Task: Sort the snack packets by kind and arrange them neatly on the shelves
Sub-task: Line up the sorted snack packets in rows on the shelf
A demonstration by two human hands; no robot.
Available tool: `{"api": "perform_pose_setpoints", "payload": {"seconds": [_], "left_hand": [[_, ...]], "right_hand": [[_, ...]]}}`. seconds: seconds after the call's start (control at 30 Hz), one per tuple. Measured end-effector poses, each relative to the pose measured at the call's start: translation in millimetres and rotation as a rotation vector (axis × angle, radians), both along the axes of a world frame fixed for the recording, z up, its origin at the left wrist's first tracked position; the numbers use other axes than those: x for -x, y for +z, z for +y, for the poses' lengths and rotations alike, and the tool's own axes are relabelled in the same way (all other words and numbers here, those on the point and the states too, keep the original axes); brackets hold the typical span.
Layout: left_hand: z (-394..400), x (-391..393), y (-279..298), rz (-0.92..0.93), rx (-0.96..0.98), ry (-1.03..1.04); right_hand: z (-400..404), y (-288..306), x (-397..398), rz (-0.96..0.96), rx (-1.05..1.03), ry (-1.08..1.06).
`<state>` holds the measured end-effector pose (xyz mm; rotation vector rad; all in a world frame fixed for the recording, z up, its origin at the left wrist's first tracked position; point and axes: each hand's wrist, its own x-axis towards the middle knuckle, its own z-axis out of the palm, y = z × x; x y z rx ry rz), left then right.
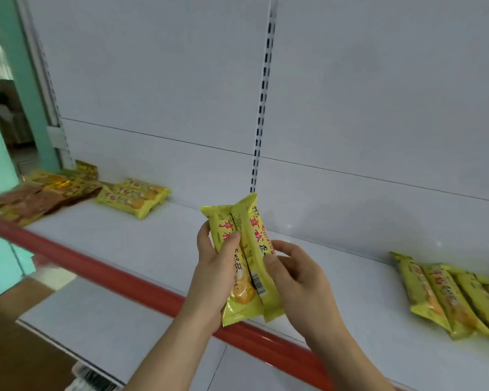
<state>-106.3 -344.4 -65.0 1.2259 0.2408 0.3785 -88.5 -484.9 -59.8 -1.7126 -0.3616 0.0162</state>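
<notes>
Two long yellow snack packets (247, 258) with red lettering stand side by side, held upright above the white shelf (158, 238). My left hand (218, 266) grips the left packet, its thumb across the front. My right hand (297, 275) holds the right packet from the other side, thumb on its face. A row of matching yellow packets (452, 297) lies at the shelf's right end. A small stack of the same kind (133, 197) lies at the back left.
A mixed pile of brown and darker yellow packets (40, 196) lies at the shelf's far left end. A red strip (130, 280) runs along the shelf's front edge, with a lower white shelf (102, 328) beneath. A slotted upright (261, 108) divides the white back panel.
</notes>
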Motion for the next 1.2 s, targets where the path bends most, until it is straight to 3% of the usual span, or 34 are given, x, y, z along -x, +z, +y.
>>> {"api": "perform_pose_setpoints", "payload": {"seconds": [0.33, 0.43, 0.67, 0.97, 1.07, 1.2], "left_hand": [[189, 41, 1, 0.061, -0.021, 0.073], [233, 33, 1, 0.068, 0.017, 0.105], [318, -14, 4, 0.112, 0.081, 0.160], [414, -66, 16, 0.073, 0.277, 0.232], [433, -73, 14, 0.098, 0.277, 0.159], [457, -79, 13, 0.099, 0.299, 0.077]], "right_hand": [[190, -4, 25, 0.231, -0.067, 0.158], [234, 2, 18, 0.114, 0.004, 0.174], [299, 8, -48, -0.286, 0.400, 0.074], [361, 14, -113, -0.470, 0.719, -0.090], [381, 5, -115, -0.407, 0.699, -0.144], [401, -15, -114, -0.663, 0.843, -0.165]]}}
